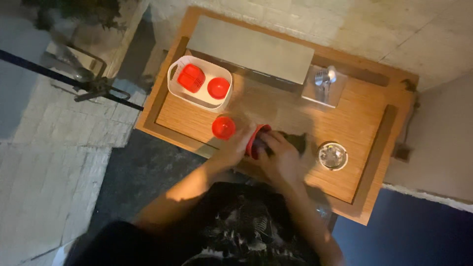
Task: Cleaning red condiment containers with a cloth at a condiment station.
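Both hands meet over the near edge of the wooden table (345, 123). The left hand (235, 148) is wrapped around the side of a red cup (256, 140) that's tipped on its side, fingers closed on it. The right hand (281, 156) sits right against the cup's open end, pressing a dark cloth (295, 141) at or into it. That hand looks closed on the cloth, but it's blurry, so I can't tell exactly how deep the fingers go. The cloth sticks out just past the right hand on its far side.

Just beyond the left hand, almost touching its fingertips, a second red cup (223, 127) stands upright on the table. Off to the right of the right hand, a bit apart, there's a round glass dish (333, 156), looks like an ashtray.

Farther out past the left hand is a white basket (224, 101) with two more red pieces in it: a ribbed red one (191, 78) and a round red cup (218, 88). Well beyond the right hand, a small square tray holds shiny metal utensils (324, 78). Farthest back, a long grey slab (251, 47) runs along the table's far edge.
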